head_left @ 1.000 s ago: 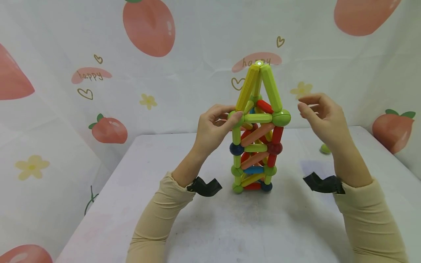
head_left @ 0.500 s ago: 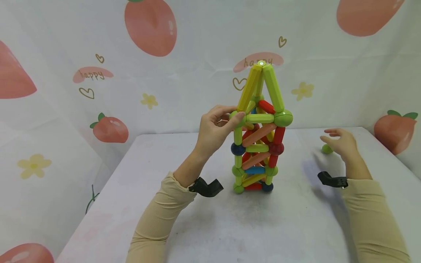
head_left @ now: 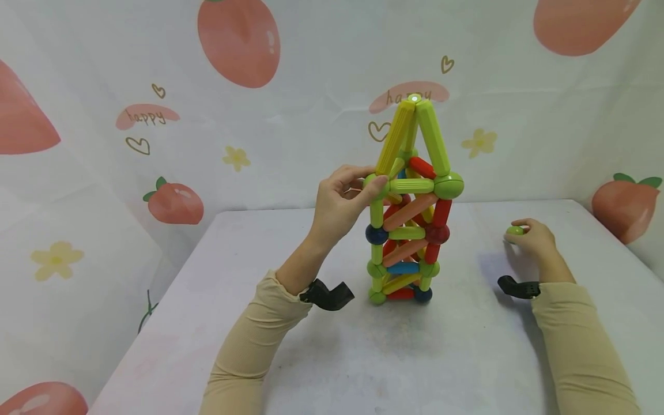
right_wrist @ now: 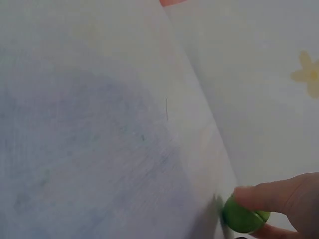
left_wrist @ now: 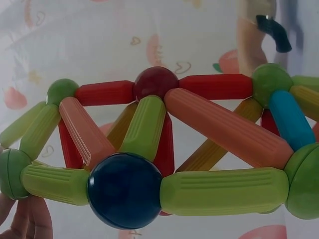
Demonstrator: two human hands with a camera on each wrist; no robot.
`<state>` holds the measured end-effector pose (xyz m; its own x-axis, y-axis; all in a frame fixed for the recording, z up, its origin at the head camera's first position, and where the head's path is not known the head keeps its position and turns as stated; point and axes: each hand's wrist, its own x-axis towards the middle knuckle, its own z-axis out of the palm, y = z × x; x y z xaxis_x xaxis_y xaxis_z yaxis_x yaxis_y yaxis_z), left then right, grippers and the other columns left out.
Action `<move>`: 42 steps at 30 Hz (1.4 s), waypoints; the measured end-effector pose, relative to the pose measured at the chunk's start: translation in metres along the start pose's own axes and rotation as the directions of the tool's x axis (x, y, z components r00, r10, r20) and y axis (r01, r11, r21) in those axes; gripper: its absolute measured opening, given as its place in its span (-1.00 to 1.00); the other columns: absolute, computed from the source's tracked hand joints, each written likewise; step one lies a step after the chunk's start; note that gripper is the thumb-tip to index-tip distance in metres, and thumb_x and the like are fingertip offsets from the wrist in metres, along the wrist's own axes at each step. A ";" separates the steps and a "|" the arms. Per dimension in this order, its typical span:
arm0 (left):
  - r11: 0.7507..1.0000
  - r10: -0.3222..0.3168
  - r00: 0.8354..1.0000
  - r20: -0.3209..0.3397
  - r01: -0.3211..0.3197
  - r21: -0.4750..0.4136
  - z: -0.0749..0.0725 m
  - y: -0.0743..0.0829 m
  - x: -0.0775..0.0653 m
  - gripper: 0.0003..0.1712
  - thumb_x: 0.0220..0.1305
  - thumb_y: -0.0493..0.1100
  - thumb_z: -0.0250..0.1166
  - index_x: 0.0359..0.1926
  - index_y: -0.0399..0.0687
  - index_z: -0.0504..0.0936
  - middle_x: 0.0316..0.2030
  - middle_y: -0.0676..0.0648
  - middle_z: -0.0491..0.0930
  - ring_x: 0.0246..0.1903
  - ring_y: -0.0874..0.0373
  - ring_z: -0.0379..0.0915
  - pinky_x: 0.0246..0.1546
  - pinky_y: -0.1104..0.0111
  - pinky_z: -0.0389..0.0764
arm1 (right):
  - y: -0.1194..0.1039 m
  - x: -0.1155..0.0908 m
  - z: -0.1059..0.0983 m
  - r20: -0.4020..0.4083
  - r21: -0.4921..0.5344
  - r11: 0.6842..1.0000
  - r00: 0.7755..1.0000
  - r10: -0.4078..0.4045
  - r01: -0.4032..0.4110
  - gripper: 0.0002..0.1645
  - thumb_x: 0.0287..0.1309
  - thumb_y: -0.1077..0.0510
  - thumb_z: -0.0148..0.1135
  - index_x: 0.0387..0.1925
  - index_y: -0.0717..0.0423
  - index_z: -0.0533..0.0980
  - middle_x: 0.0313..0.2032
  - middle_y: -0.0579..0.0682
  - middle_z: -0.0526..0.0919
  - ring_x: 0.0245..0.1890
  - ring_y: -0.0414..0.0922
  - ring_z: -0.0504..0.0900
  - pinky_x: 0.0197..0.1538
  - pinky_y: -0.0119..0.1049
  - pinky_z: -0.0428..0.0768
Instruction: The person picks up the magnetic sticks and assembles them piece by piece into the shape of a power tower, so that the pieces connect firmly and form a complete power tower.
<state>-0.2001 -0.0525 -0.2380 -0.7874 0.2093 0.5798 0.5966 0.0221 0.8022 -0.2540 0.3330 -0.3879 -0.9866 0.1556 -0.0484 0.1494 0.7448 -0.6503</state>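
A tall tower (head_left: 411,186) of coloured rods and balls stands upright on the table, topped by yellow and green rods that meet at a point. My left hand (head_left: 339,202) pinches the green ball (head_left: 377,187) at the tower's upper left corner between thumb and fingers. That same ball (left_wrist: 14,174) shows at the left edge of the left wrist view, with fingertips below it. Over at the right, my right hand (head_left: 539,239) pinches a loose green ball (head_left: 515,230). Thumb and finger lie on either side of this ball (right_wrist: 244,215) in the right wrist view.
The white table (head_left: 233,323) carries the tower near its middle. Behind it hangs a pale cloth (head_left: 311,115) printed with peaches, hearts and flowers. Each wrist wears a black strap (head_left: 328,295).
My right hand has moved from beside the tower's top, down and right to the loose green ball, and taken hold of it. My left hand has kept its hold on the tower.
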 end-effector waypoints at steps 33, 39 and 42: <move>1.000 0.014 1.000 -0.009 -0.014 0.006 0.000 -0.003 0.000 -0.72 0.19 -0.32 0.24 -0.08 -0.39 0.60 -0.26 -0.18 0.51 -0.43 0.29 0.47 -0.35 0.46 0.63 | -0.165 -0.053 -0.057 -0.232 0.184 0.921 0.925 -0.300 0.344 -0.41 0.11 -0.19 0.21 0.17 -0.16 0.38 0.04 -0.09 0.48 -0.10 -0.28 0.42 -0.17 -0.47 0.42; 1.000 0.008 1.000 -0.007 -0.008 0.009 0.000 -0.004 0.000 -0.71 0.19 -0.31 0.24 -0.07 -0.38 0.60 -0.26 -0.18 0.50 -0.43 0.29 0.47 -0.35 0.48 0.63 | -0.197 -0.067 -0.069 -0.332 0.279 0.816 0.848 -0.413 0.507 -0.55 0.13 0.02 0.25 0.09 -0.10 0.47 -0.22 -0.39 0.52 -0.23 -0.40 0.50 -0.24 -0.69 0.44; 1.000 0.008 1.000 -0.009 -0.008 0.010 0.000 -0.004 0.000 -0.71 0.19 -0.32 0.24 -0.07 -0.38 0.60 -0.24 -0.20 0.51 -0.42 0.29 0.47 -0.34 0.49 0.63 | -0.215 -0.073 -0.072 -0.380 0.354 0.722 0.797 -0.470 0.595 -0.59 0.12 0.15 0.26 0.04 -0.02 0.49 -0.23 -0.33 0.57 -0.24 -0.35 0.56 -0.19 -0.69 0.49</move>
<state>-0.2023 -0.0522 -0.2409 -0.7839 0.2009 0.5874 0.6043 0.0298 0.7962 -0.2089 0.2082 -0.1896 -0.8314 0.0209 0.5552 -0.5019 0.4004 -0.7667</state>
